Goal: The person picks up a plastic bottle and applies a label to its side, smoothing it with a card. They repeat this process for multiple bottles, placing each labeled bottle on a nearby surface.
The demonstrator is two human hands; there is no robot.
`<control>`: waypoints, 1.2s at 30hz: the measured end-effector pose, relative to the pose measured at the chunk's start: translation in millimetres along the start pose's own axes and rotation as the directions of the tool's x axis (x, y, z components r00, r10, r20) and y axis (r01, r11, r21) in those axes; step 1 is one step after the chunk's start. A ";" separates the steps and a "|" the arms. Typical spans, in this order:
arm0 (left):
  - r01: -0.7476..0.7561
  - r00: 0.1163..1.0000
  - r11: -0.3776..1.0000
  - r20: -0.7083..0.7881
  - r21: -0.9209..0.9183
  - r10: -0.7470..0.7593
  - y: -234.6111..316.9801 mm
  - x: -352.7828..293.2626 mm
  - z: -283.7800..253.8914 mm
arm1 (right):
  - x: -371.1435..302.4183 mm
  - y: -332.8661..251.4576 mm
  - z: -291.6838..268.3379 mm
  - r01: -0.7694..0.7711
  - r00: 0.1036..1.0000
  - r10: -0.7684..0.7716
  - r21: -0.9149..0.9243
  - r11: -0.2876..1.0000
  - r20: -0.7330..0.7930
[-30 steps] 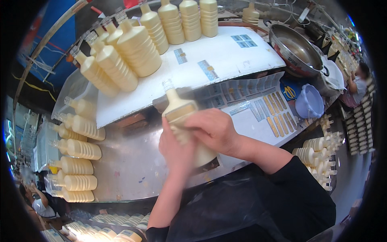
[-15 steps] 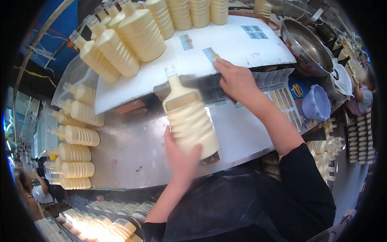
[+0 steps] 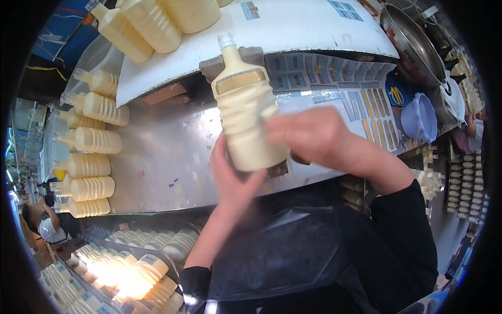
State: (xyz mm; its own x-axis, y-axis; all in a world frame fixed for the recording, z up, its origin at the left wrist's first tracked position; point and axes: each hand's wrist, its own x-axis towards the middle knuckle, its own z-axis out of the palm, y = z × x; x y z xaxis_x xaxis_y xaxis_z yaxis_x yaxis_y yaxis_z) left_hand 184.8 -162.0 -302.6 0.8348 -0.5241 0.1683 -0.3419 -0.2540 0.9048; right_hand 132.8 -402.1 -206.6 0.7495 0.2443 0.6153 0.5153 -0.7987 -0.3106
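Note:
A cream-coloured ribbed bottle (image 3: 243, 133) with a clear threaded neck leans tilted, its upper part on a dark grey block (image 3: 209, 67). Across its shoulder runs a gold label band (image 3: 241, 81). My left hand (image 3: 232, 172) grips the bottle near its base, thumb underneath and fingers along the left side. Over the bottle's right side is my right hand (image 3: 308, 133), smeared by motion, fingers pinched together. At its fingertips a small pale label (image 3: 269, 109) shows, too blurred for detail.
Cream bottles (image 3: 91, 165) lie in a row along the left; more (image 3: 151, 23) stand on the white board (image 3: 293, 31). Label sheets (image 3: 340, 78), a lilac bucket (image 3: 420, 118) and a large metal pan (image 3: 413, 44) are at right. Crated bottles (image 3: 130, 272) sit lower left.
My right hand has come back from the white board to the bottle, and the label it touched there is gone from the board. The view has shifted; my left hand still grips the bottle.

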 end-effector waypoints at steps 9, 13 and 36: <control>0.169 0.980 0.877 -0.016 -0.449 -0.197 5.6 14.2 5.6 | -32.3 -3.5 9.0 0.343 0.933 -0.312 -0.179 0.922 0.178; 0.171 0.977 0.915 -0.055 -0.366 -0.205 8.9 12.4 12.3 | -41.9 1.0 9.8 0.307 0.949 -0.280 -0.221 0.926 0.147; 0.113 0.987 0.887 -0.049 -0.447 -0.151 8.6 11.2 19.8 | -60.3 -16.9 59.2 -0.773 0.526 0.779 0.574 0.270 0.341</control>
State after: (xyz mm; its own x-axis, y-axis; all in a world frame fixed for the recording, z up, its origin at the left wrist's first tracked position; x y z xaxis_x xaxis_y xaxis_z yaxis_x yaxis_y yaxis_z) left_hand 182.7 -186.2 -300.7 0.8970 -0.4392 0.0490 -0.0161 0.0783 0.9968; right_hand 103.4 -370.8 -281.4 0.9374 -0.3063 -0.1657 -0.2015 -0.0889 -0.9754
